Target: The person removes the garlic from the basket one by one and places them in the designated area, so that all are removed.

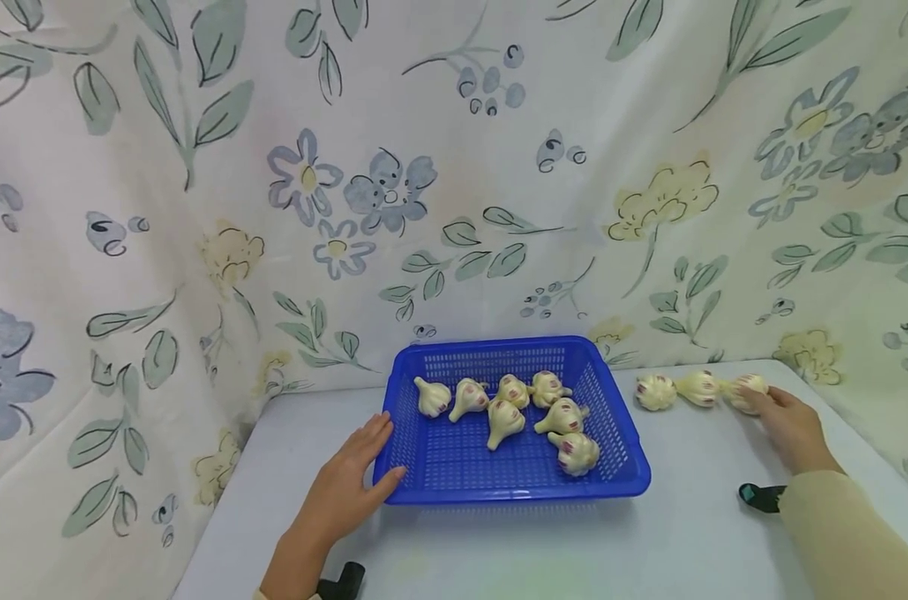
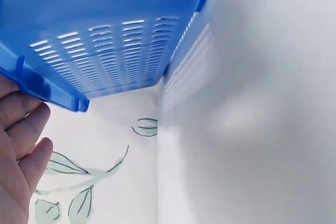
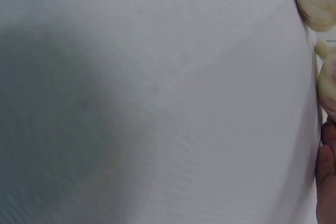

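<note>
A blue plastic basket [image 1: 469, 479] with slotted walls stands on the table, holding several garlic bulbs [image 1: 505, 423] with purple streaks. My left hand [image 1: 345, 492] lies along the basket's left rim, fingers extended and thumb over the front left corner; the left wrist view shows its fingertips [image 2: 39, 116] by the rim. To the right of the basket, garlic bulbs lie in a row: one at the left [image 1: 656, 392], one in the middle [image 1: 698, 388] and one at the right end [image 1: 746, 392]. My right hand [image 1: 791, 429] holds the right-end bulb at its fingertips.
The white table [image 1: 499, 558] reaches back to a hanging cloth [image 1: 461, 167] printed with leaves and flowers, which also borders its left side. Black straps with small devices are at the left wrist [image 1: 343, 581] and the right wrist [image 1: 761, 497].
</note>
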The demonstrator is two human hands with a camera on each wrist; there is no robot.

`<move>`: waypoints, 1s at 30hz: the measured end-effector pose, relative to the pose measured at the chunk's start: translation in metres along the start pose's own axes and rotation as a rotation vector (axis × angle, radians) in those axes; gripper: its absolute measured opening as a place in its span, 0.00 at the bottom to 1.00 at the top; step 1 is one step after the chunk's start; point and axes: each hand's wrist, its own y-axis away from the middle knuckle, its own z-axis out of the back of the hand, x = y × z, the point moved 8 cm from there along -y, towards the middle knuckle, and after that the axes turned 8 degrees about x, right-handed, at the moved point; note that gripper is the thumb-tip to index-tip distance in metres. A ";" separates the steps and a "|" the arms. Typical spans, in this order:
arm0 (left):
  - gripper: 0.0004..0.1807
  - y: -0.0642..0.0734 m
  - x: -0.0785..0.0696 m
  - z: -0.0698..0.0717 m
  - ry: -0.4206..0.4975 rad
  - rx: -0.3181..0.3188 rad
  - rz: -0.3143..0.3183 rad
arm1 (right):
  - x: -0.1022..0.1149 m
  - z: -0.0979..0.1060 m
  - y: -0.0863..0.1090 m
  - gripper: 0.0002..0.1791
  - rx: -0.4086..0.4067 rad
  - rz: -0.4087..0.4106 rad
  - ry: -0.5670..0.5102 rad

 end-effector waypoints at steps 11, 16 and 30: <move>0.40 0.011 0.003 -0.002 -0.043 -0.058 -0.033 | 0.005 -0.002 0.000 0.63 -0.030 0.025 0.023; 0.40 0.010 0.000 -0.005 -0.058 -0.050 -0.053 | 0.001 0.002 0.002 0.65 -0.048 -0.002 0.051; 0.39 0.013 -0.003 -0.004 -0.052 -0.073 -0.071 | 0.004 0.001 0.008 0.64 0.015 -0.009 0.103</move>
